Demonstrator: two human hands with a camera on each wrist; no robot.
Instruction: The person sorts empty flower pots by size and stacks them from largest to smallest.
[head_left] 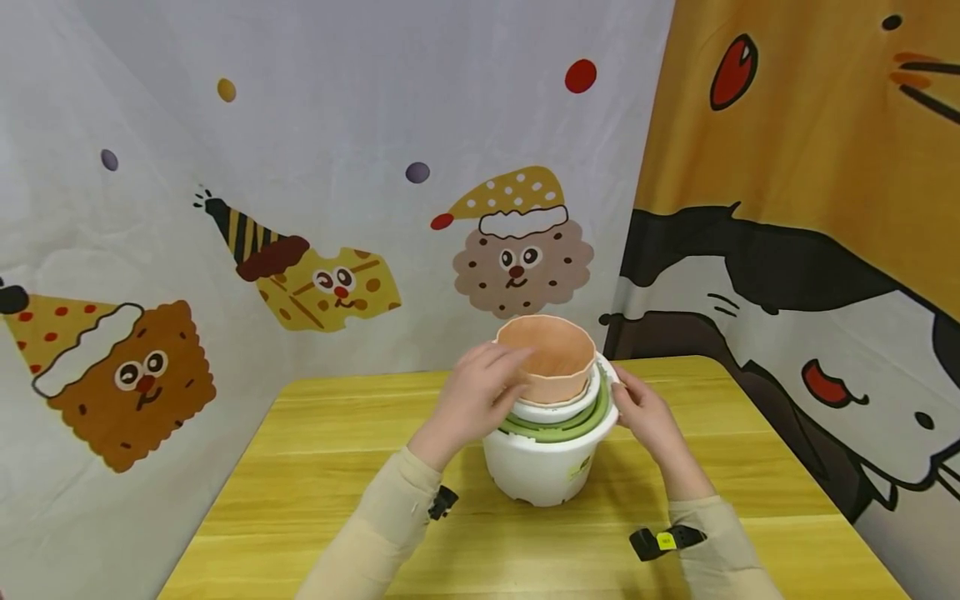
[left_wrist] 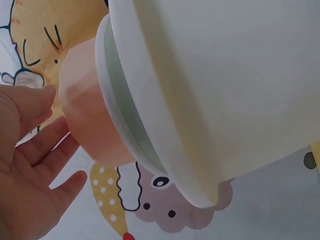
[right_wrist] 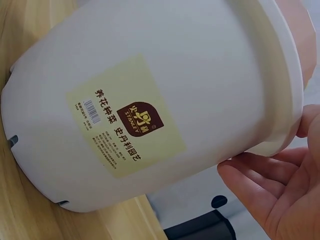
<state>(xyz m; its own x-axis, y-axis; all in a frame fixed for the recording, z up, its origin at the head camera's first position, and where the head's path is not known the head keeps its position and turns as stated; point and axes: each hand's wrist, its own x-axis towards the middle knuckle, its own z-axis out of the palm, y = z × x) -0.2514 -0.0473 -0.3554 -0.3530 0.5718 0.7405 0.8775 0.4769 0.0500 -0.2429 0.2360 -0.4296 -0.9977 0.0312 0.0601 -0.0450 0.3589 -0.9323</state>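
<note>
A large white flowerpot (head_left: 536,471) stands upright on the table, with nested pots rising from its mouth. Inside it show a green pot rim (head_left: 553,432), then a smaller white pot (head_left: 550,412), then a peach pot (head_left: 557,388) with a faceted wall on top. My left hand (head_left: 474,393) is at the left side of the peach pot, fingers spread and reaching over its rim. In the left wrist view its fingertips (left_wrist: 62,137) are right at the peach wall. My right hand (head_left: 651,419) pinches the large pot's rim on the right, thumb above and fingers beneath.
The pots stand on a wood-grain table (head_left: 330,467). A yellow label (right_wrist: 125,117) is on the large pot's side. Behind hangs a white curtain (head_left: 322,108) with cartoon biscuits and cheese; an orange printed curtain (head_left: 817,150) hangs at the right. Each wrist carries a black strap.
</note>
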